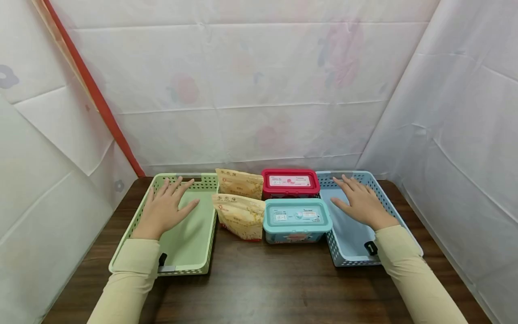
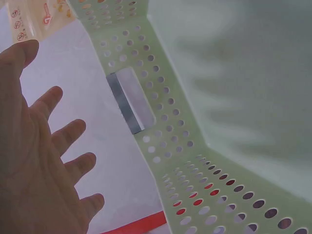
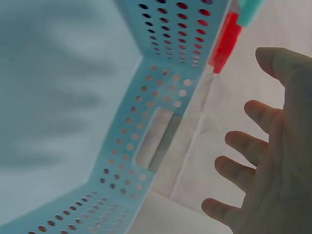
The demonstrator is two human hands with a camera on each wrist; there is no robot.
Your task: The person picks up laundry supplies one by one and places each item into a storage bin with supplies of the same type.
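My left hand (image 1: 163, 209) hovers with spread fingers over the green perforated basket (image 1: 190, 252) on the left, holding nothing. Over the blue perforated basket (image 1: 348, 245) on the right, my right hand (image 1: 360, 202) is likewise spread and holds nothing. Between the baskets stand two yellow pouches, a rear pouch (image 1: 239, 183) and a front pouch (image 1: 240, 216). Right of them are two lidded plastic tubs: a red tub (image 1: 290, 182) behind and a teal tub (image 1: 298, 220) in front. Both wrist views show the palms above the basket walls, fingers apart.
All of it stands on a dark wooden table (image 1: 275, 279). A white patterned sheet (image 1: 251, 90) hangs behind, with more sheeting at both sides. A red strip (image 1: 97, 99) runs down the left corner to the table's back edge.
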